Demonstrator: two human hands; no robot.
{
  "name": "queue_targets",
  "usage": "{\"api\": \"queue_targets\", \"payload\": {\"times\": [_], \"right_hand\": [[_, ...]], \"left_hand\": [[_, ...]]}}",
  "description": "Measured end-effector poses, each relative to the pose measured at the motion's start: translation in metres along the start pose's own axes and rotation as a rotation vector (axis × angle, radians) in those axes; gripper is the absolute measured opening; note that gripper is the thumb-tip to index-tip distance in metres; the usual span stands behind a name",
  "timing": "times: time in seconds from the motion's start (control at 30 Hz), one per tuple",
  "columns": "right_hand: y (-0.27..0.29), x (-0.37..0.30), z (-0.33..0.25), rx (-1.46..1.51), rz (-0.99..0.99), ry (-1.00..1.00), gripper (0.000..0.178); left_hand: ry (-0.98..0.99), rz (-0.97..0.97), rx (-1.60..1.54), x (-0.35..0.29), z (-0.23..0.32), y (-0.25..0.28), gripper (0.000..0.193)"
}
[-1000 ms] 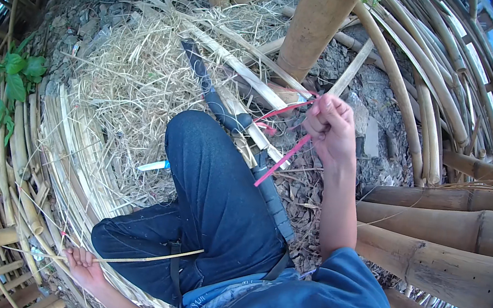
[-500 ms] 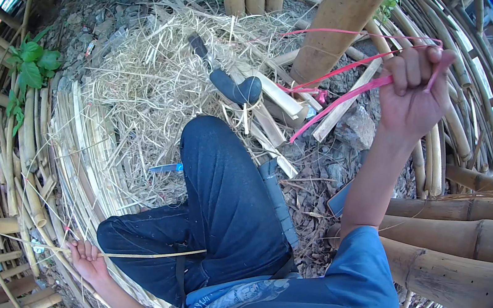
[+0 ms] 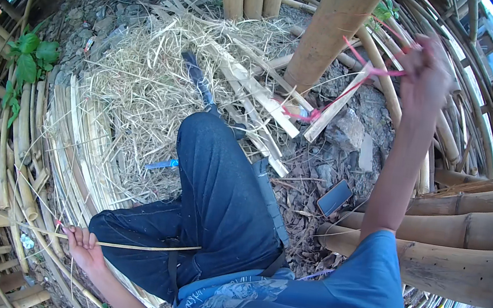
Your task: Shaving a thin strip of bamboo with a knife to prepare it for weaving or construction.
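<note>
1 thin bamboo strip (image 3: 147, 247) is pinched in my left grip (image 3: 84, 248), crossing my dark trousers (image 3: 212, 174); my blurred right grip (image 3: 425, 75), curled closed, holds pink ribbon (image 3: 383, 72) near a thick bamboo post (image 3: 331, 34).

Outdoor bamboo work area, stacked poles (image 3: 444, 262), heaped shavings (image 3: 132, 101), stony ground (image 3: 79, 26)

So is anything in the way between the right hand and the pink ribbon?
No, nothing I can see. The pink ribbon runs right up to the right hand, though the hand is too blurred to show exactly how it grips. The thick bamboo post shows to the left of that hand, not between them.
</note>
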State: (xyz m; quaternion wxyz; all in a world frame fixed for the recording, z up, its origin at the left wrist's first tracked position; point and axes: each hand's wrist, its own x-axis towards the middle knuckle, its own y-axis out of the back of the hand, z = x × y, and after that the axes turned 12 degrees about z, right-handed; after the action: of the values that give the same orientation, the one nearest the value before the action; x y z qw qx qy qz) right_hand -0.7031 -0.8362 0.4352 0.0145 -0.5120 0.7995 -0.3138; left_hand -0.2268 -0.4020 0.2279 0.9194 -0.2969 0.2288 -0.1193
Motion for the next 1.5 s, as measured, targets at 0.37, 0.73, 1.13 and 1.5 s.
{"api": "queue_targets", "payload": {"times": [0.37, 0.73, 1.13, 1.5], "right_hand": [[0.056, 0.007, -0.147, 0.415, 0.093, 0.847, 0.021], [-0.075, -0.111, -0.089, -0.461, -0.597, 0.185, 0.029], [-0.171, -0.246, -0.078, -0.271, -1.371, -0.271, 0.023], [-0.077, -0.206, 0.043, 0.163, -1.268, -0.876, 0.039]], "left_hand": [[-0.035, -0.01, 0.058, -0.01, 0.002, -0.021, 0.028], [-0.023, -0.186, 0.081, -0.044, -0.02, -0.078, 0.026], [0.017, -0.995, 0.293, -0.104, -0.037, -0.211, 0.022], [-0.125, -0.628, 0.245, -0.042, 0.017, -0.134, 0.03]]}}
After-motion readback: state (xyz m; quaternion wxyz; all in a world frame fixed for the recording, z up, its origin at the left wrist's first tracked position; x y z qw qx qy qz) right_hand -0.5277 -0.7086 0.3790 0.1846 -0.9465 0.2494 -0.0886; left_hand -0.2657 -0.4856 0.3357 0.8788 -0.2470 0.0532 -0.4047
